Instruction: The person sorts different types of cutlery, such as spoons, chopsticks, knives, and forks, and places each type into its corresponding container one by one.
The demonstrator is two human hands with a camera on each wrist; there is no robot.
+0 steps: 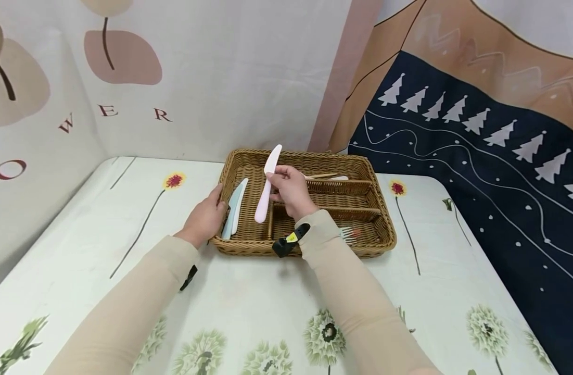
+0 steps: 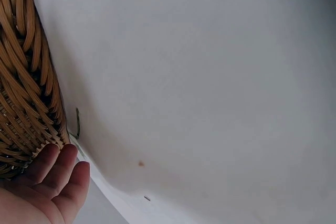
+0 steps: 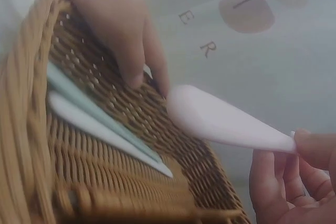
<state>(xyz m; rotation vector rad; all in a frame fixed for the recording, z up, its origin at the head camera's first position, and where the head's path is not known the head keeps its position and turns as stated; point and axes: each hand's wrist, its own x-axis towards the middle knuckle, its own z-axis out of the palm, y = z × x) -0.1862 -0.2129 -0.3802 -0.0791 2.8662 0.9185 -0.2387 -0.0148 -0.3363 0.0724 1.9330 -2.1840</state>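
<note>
In the head view, my right hand [image 1: 291, 192] pinches a pale pink plastic knife [image 1: 263, 203] near its middle, its blade pointing up and away. The knife is held above the left compartment of a brown wicker cutlery basket [image 1: 302, 251]. My left hand [image 1: 204, 216] holds the basket's left wall, thumb on the inner side; the left wrist view shows its fingers [image 2: 55, 177] against the outside of the weave. Inside the left compartment lie a light blue knife [image 1: 231, 208] and a white knife [image 1: 240, 205], side by side; both also show in the right wrist view.
Thin dividers [image 1: 335, 211] split the basket's right part into three long compartments. A yellowish stick-like handle [image 1: 321, 175] lies in the far one, fork tines [image 1: 347, 233] in the near one, partly behind my right arm. A flower-print cloth [image 1: 263, 297] covers the table; a curtain stands behind.
</note>
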